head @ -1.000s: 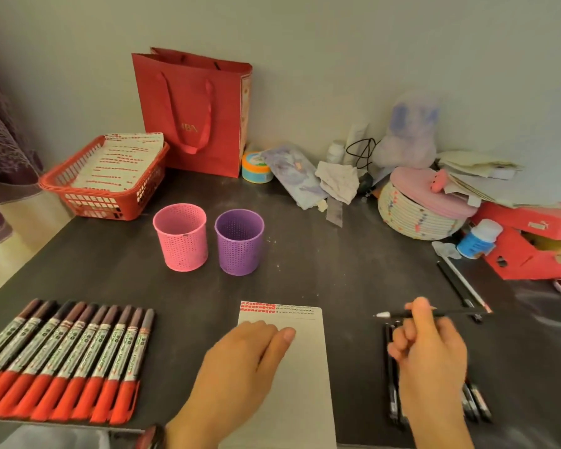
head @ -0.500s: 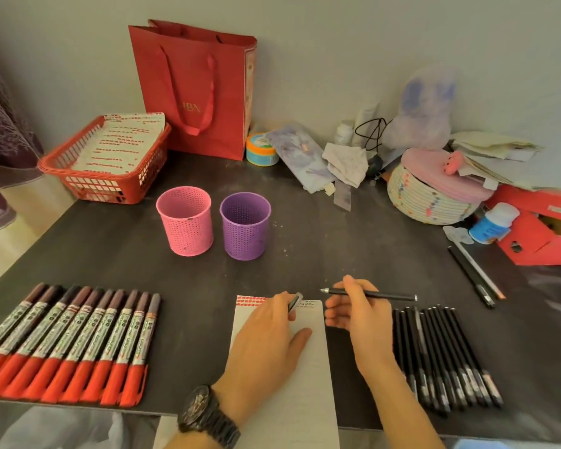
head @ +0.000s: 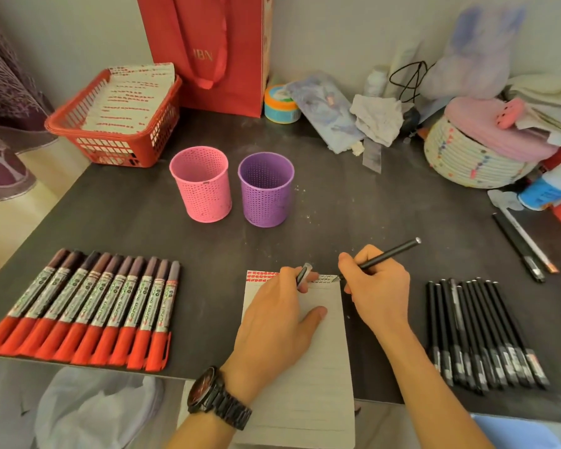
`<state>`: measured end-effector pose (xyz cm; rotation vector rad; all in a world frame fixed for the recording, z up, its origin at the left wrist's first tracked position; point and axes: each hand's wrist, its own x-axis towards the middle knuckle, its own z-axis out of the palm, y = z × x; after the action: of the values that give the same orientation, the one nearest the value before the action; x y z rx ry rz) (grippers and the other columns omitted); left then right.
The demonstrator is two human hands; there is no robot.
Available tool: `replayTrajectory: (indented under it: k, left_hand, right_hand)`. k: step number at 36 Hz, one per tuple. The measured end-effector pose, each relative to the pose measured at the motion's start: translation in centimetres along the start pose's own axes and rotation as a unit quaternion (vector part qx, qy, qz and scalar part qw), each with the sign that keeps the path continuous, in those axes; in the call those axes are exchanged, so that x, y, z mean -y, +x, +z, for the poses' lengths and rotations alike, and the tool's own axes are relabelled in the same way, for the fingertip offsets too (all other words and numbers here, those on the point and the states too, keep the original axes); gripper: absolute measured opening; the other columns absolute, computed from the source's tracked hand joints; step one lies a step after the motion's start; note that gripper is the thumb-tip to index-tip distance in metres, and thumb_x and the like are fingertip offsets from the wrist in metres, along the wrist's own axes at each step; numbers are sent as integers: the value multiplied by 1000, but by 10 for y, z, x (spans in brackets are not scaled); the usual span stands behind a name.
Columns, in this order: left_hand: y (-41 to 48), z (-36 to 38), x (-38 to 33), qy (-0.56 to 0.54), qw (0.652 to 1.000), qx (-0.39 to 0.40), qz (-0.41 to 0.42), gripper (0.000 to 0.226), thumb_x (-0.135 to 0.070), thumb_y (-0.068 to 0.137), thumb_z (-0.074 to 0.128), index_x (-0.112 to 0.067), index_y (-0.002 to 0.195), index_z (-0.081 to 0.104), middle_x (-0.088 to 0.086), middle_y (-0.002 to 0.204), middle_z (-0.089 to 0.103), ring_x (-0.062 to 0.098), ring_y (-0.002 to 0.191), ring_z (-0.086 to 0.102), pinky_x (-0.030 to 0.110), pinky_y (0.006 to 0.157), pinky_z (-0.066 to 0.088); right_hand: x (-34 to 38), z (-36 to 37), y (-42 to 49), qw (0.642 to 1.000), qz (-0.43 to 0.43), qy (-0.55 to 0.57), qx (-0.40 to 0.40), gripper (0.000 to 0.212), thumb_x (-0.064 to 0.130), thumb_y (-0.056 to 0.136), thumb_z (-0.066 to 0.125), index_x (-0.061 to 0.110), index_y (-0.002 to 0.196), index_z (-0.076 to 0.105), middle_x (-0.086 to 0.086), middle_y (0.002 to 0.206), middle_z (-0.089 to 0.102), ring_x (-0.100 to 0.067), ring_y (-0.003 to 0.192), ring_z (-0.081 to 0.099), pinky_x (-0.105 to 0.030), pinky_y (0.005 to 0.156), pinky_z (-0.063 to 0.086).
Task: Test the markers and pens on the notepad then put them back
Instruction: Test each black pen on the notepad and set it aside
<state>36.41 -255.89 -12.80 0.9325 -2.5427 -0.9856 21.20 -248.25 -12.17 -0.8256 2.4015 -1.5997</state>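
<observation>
A lined notepad [head: 324,367] lies at the table's front edge, with red and dark test marks along its top. My left hand [head: 279,315] rests on the pad and holds a pen cap [head: 302,274] between its fingers. My right hand [head: 378,290] grips a black pen [head: 389,252], its tip at the pad's top right corner. A row of red-capped markers [head: 88,306] lies to the left. A row of black pens [head: 480,332] lies to the right. A pink cup [head: 201,184] and a purple cup [head: 266,187] stand behind the pad.
A red basket [head: 117,124] of marked paper sits at back left, next to a red gift bag [head: 214,50]. Clutter, a woven basket [head: 467,157] and a glue bottle [head: 551,186] fill the back right. Two loose pens [head: 522,247] lie at the right.
My right hand carried the pen from above the pen row over to the pad and lowered its tip onto the top right corner. My left hand now holds the cap.
</observation>
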Motion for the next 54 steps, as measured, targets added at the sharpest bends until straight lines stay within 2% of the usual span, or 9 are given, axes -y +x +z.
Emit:
replayTrajectory:
  k: [4, 8, 13, 19, 23, 32, 36, 41, 54]
  left_hand:
    - [0, 2, 1, 0, 1000, -5, -9, 46, -57, 84, 67, -48, 94, 23, -32, 111, 47, -5, 88, 49, 3, 68, 30]
    - [1, 1, 1, -1, 1000, -6, -5, 46, -56, 84, 67, -47, 95, 23, -28, 123, 53, -4, 96, 49, 3, 72, 29]
    - [1, 1, 1, 0, 1000, -6, -1, 48, -55, 84, 67, -47, 95, 22, -24, 125, 56, -1, 102, 51, 3, 74, 28]
    - [2, 4, 3, 4, 1000, -15, 0, 50, -55, 82, 70, -51, 92, 21, -30, 116, 53, -3, 92, 49, 5, 72, 29]
    - [3, 5, 3, 3, 1000, -17, -9, 51, -58, 80, 70, -56, 105, 25, -37, 108, 44, -5, 88, 49, 5, 71, 29]
    - [3, 3, 0, -5, 1000, -4, -18, 51, -58, 82, 69, -59, 103, 22, -27, 124, 55, -1, 96, 50, 4, 71, 27]
    - [3, 3, 1, -2, 1000, -2, -24, 49, -58, 81, 69, -55, 97, 23, -27, 122, 54, -1, 93, 49, 3, 70, 26]
    - [3, 3, 0, -1, 1000, -3, -24, 53, -58, 81, 69, -62, 102, 20, -28, 120, 54, -2, 91, 49, 4, 69, 27]
    - [3, 2, -1, 0, 1000, -1, -21, 51, -57, 82, 69, -59, 102, 22, -28, 125, 54, -2, 96, 49, 4, 73, 28]
  right_hand:
    - [-3, 0, 0, 1000, -3, -4, -18, 37, 24, 91, 69, 17, 59, 54, 1, 48, 61, -2, 44, 60, -8, 51, 42]
    - [-4, 1, 0, 1000, -9, -19, -18, 37, 25, 91, 69, 17, 58, 54, 0, 49, 61, 1, 46, 61, -6, 52, 42]
    - [-3, 1, 1, 1000, -15, -23, -11, 37, 24, 91, 69, 16, 58, 54, -1, 50, 61, 1, 45, 60, -7, 52, 42]
    - [-2, 1, 0, 999, -15, -33, -2, 36, 26, 91, 68, 14, 60, 54, -3, 50, 61, -3, 45, 59, -9, 53, 43]
    - [-2, 1, 1, 999, -14, -48, 3, 36, 28, 91, 67, 15, 60, 55, 0, 50, 61, -3, 47, 59, -9, 54, 43]
    - [-2, 1, 1, 999, -9, -50, 4, 34, 26, 90, 66, 16, 60, 55, -2, 51, 61, -4, 47, 60, -14, 53, 46]
    - [-2, 2, 1, 999, -9, -47, 1, 34, 25, 92, 67, 15, 61, 55, -4, 50, 61, -2, 48, 61, -11, 52, 45]
    - [-3, 2, 0, 999, -10, -44, -2, 33, 24, 92, 67, 15, 61, 55, -4, 50, 61, -3, 47, 61, -11, 52, 45]
    - [-6, 1, 1, 999, -11, -39, -1, 34, 23, 91, 67, 18, 60, 53, -3, 50, 59, -2, 49, 64, -10, 50, 45]
